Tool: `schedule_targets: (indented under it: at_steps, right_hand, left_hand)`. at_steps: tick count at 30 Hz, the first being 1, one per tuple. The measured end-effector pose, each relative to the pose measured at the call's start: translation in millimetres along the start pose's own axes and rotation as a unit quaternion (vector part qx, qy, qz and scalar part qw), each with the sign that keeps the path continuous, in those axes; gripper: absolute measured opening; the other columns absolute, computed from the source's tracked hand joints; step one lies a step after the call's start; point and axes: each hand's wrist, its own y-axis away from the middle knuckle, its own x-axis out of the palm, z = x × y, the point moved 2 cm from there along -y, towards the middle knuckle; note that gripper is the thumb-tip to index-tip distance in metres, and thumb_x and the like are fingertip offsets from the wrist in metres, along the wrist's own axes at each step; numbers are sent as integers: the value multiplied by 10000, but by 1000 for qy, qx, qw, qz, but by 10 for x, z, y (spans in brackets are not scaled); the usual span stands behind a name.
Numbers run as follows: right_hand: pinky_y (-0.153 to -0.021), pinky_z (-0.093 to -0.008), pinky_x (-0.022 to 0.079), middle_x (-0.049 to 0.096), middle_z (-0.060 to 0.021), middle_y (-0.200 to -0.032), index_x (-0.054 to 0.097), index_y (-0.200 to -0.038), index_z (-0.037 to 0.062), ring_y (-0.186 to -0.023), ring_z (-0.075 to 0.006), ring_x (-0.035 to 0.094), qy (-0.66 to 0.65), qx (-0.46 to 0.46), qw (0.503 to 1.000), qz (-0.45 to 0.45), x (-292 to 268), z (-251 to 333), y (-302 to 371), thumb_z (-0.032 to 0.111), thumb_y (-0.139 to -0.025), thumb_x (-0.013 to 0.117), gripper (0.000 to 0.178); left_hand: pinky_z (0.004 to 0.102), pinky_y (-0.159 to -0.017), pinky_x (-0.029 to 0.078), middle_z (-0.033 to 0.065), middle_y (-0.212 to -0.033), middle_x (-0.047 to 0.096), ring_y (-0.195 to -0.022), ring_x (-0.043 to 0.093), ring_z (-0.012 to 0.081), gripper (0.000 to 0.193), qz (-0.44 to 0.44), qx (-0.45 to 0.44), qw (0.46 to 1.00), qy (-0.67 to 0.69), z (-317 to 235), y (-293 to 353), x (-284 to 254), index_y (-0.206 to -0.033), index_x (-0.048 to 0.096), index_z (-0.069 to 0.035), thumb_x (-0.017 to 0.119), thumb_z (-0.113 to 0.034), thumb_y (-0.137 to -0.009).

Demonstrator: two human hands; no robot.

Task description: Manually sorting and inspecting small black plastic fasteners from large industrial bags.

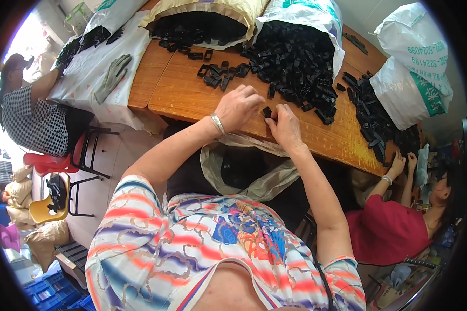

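Note:
Above the front edge of the wooden table [184, 98], my two hands are close together. My right hand [286, 127] pinches a small black plastic part [267, 111] between thumb and fingers. Just to its left, my left hand [238, 110] has its fingers curled and closed; anything inside them is hidden. A large heap of black plastic parts [296, 65] spills from a white sack [333, 31] beyond my right hand. A smaller group of black frame-like pieces [220, 75] lies past my left hand. Below the table edge, an open beige bag [213, 173] sits at my lap, with dark contents.
A tan sack [233, 13] of black parts lies at the back. On the right, a person in red [389, 228] handles black strips [368, 119] beside a white sack [415, 78]. Another person [33, 119] sits left, at a cloth-covered table holding a grey glove [111, 78].

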Motion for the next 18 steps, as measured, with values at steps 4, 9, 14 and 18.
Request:
schedule_targets:
  at_steps: [4,9,14,18]
  right_hand:
    - [-714,-474,497,590,-162,-904,542,-861,24,-842,-399,608,-11,1,1000,1,2,2,3,68,-762,761,245]
    - [-729,-463,501,605,-162,-913,553,-879,22,-851,-392,617,-29,6,1000,-3,12,-20,-4,52,-761,757,238]
    - [-725,-399,531,628,-139,-921,637,-1002,32,-839,-331,658,-114,18,992,-48,-36,19,-56,27,-758,756,272]
    - [-723,-400,537,623,-132,-935,674,-979,35,-829,-329,656,-90,-39,994,-37,12,200,-131,16,-750,755,244]
  left_hand:
    - [361,-864,503,79,-1037,619,-1016,569,286,306,77,23,995,-51,169,-96,-68,-1026,692,-113,647,5,-747]
    - [375,-900,498,76,-1090,617,-1082,558,292,322,128,67,986,-87,265,-94,-48,-1011,692,-114,685,-2,-709]
    - [363,-926,480,90,-1062,606,-1084,549,289,306,181,-104,978,25,202,-35,-39,-1033,706,-83,766,-122,-736]
    - [368,-913,481,94,-1018,599,-1030,555,298,300,115,-118,986,39,347,134,7,-1011,709,-69,782,-153,-733]
